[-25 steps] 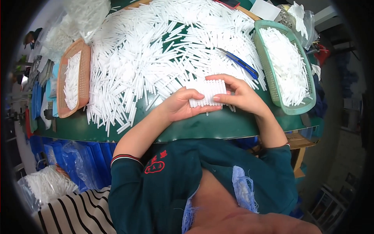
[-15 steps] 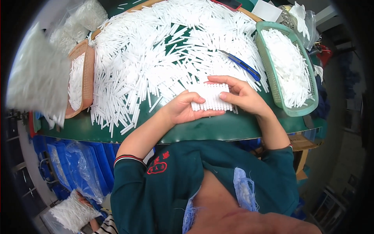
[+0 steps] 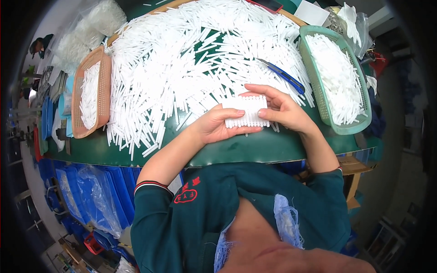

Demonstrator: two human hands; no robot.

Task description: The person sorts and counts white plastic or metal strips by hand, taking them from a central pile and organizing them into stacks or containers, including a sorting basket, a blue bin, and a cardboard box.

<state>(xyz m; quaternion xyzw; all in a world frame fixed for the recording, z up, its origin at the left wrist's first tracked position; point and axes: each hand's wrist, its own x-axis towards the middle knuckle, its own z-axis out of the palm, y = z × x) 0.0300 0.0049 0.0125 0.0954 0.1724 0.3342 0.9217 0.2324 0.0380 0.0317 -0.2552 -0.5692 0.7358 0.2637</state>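
Note:
Between my two hands is a neat row of short white plastic sticks [image 3: 247,111], lined up side by side with their ends even. My left hand [image 3: 217,123] closes on the row's left part, thumb across the top and fingers beneath. My right hand [image 3: 284,111] grips the right end, its thumb on the front and its index finger stretched along the far side. Beyond the hands, a large heap of loose white sticks [image 3: 154,68] covers much of the green table [image 3: 236,152]. A blue utility knife [image 3: 284,77] lies on the heap, just past my right hand.
An orange basket [image 3: 104,91] with white sticks stands at the left, a green basket [image 3: 314,86] with more at the right. Filled clear bags [image 3: 107,18] sit at the far left. A red-edged dark object [image 3: 268,4] lies at the far edge. Blue bins [image 3: 107,186] stand below the table.
The large bag of white sticks at the left and the other person's hand with a bag at lower left have gone from view. My hands have barely shifted around the row.

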